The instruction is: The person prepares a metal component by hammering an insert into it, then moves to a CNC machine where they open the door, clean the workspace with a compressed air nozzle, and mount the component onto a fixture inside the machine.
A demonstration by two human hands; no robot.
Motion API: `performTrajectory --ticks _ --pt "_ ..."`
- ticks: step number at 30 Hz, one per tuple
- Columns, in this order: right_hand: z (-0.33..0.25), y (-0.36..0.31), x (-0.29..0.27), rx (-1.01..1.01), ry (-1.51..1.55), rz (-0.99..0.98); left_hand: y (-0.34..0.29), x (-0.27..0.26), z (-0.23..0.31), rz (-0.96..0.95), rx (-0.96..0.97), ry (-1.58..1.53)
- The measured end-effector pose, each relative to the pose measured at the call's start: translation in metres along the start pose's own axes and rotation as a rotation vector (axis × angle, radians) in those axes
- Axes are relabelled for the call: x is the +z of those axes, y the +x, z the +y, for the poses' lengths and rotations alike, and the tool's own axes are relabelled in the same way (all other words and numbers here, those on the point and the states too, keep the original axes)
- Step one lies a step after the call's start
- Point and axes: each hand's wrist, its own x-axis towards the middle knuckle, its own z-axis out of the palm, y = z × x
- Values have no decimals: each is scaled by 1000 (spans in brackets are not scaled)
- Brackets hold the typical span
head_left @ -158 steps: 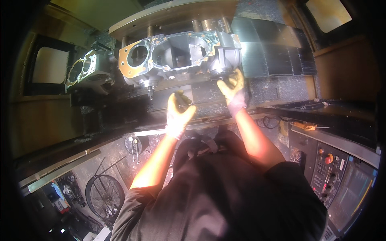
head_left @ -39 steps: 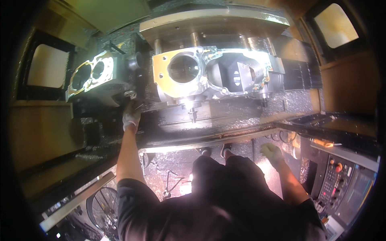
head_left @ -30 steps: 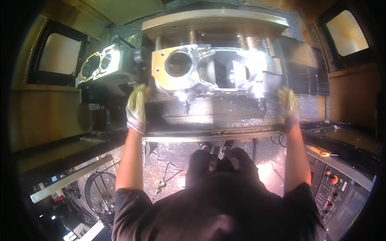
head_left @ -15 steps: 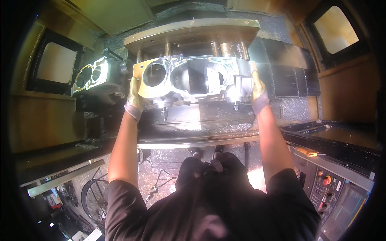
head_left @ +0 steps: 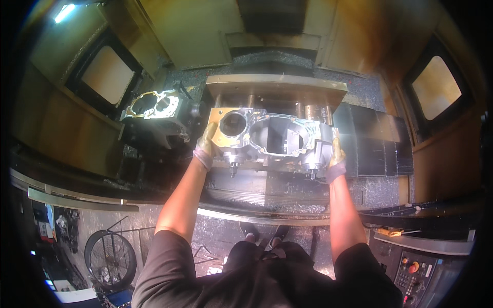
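A cast metal housing (head_left: 245,139), with a round bore at its left and a wide irregular opening at its middle, lies between my two gloved hands. My left hand (head_left: 206,139) presses against its left end, thumb up along the side. At the opposite end my right hand (head_left: 336,154) grips the edge in the same way. The undersides of both hands are hidden. Two threaded clamp studs with nuts (head_left: 233,169) show along the housing's near side. Behind it stands a thick metal fixture plate (head_left: 277,84) on round posts.
A second casting with two bores (head_left: 154,105) sits at the left. Dark slide covers (head_left: 375,138) lie at the right, beside metal chips. A metal sill (head_left: 267,216) crosses in front of me. Outside are a floor fan (head_left: 109,259), a yellow-handled tool (head_left: 389,232) and a control panel (head_left: 415,274).
My view has tilted upward, so the housing and fixture plate appear lower and further right, and more of the back wall shows. Both hands remain on the housing's ends.
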Motion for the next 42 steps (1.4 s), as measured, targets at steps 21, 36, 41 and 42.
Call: performTrajectory --ticks 21,36,41,42 --pt "3 -4 -19 72 -233 37 -17 16 1 251 -48 24" --pt "-11 -138 -83 -383 -592 -117 -148 -18 -30 131 -61 -90" --pt "-38 -178 -93 -271 -623 -201 -193 -36 -64 186 10 149" --pt "-44 -187 -104 -472 -909 -246 -204 -33 -63 163 -21 178"
